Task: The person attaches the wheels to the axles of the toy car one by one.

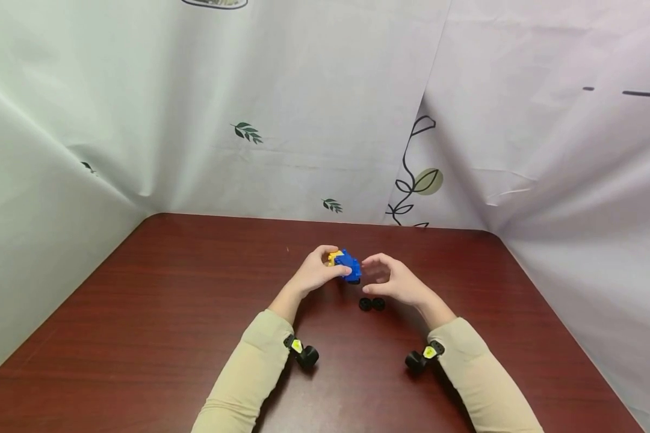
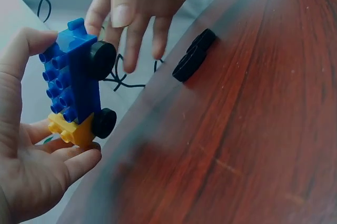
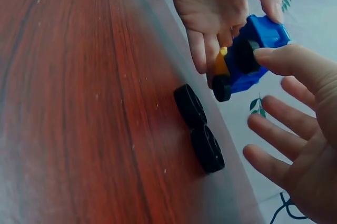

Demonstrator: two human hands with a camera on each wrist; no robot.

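Observation:
A toy car of blue and yellow building bricks [image 2: 81, 87] is held above the table by my left hand [image 1: 310, 276], thumb on one side and fingers on the other. Two black wheels show on the side of the car facing the camera in the left wrist view: a rear wheel [image 2: 102, 60] on the blue part and another wheel [image 2: 104, 123] by the yellow brick. My right hand [image 1: 399, 284] is just right of the car with fingers spread and loosely bent. In the right wrist view its thumb [image 3: 295, 61] overlaps one wheel; contact is unclear.
Two loose black wheels [image 1: 365, 304] stand side by side on the dark red wooden table [image 1: 195, 313], below my right hand. A white cloth [image 1: 314, 90] with leaf prints hangs behind the table's far edge and along both sides.

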